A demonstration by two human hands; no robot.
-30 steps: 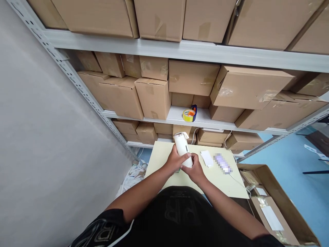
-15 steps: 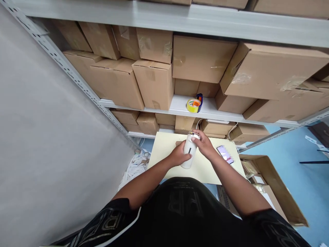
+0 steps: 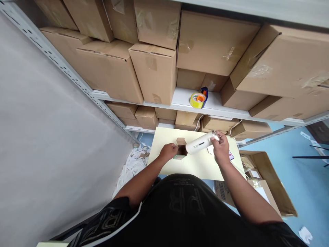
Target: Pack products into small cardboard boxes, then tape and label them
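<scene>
Probably stiff and slippery – best gripped round its body – the white bottle (image 3: 200, 142) was held near one end by the right hand (image 3: 221, 147), the open box (image 3: 182, 150) pinched by the left hand (image 3: 169, 151).

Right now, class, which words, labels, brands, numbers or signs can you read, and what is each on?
Nothing reads with certainty.
Black fabric shirt: outlined chest letters, perhaps "R" and "B"; smaller print illegible.
White cylindrical bottle in the right hand: lettering too small.
Brown cardboard carton below the cream rectangular table: printing too small.
Ring-shaped yellow tape roll: printing too blurred.
</scene>
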